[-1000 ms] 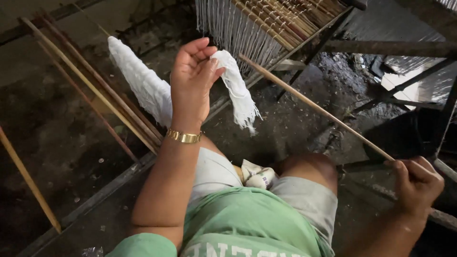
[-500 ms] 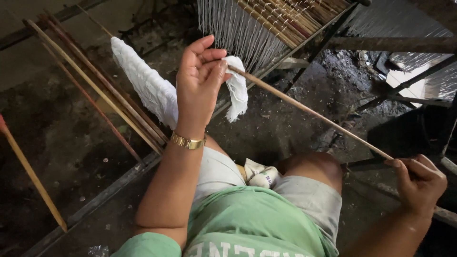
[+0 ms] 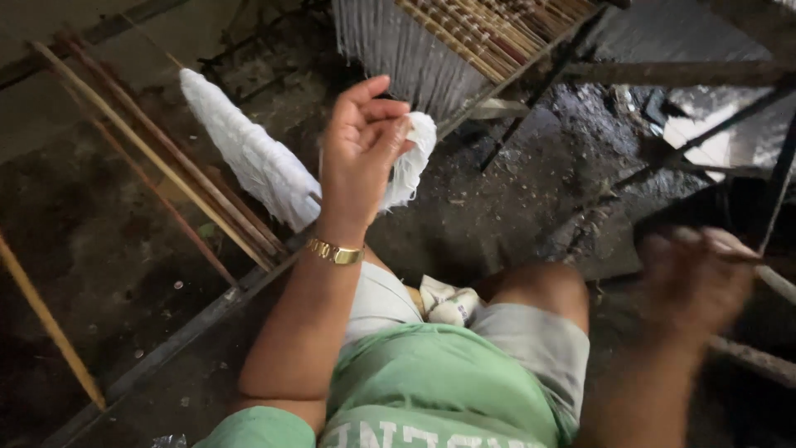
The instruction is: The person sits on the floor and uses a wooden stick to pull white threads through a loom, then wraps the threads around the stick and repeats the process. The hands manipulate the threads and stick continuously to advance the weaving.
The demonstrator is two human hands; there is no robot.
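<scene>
Gone from the left hand [image 3: 361, 153]: the stick; fingers pinch white yarn [image 3: 265, 162] just beside.

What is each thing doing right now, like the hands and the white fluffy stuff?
left hand: raised, fingers pinching white thread bundle
white thread bundle: draped, held at one end
right hand: blurred, closed around something thin
loom threads: hanging straight
bamboo sticks: lying slanted
</scene>
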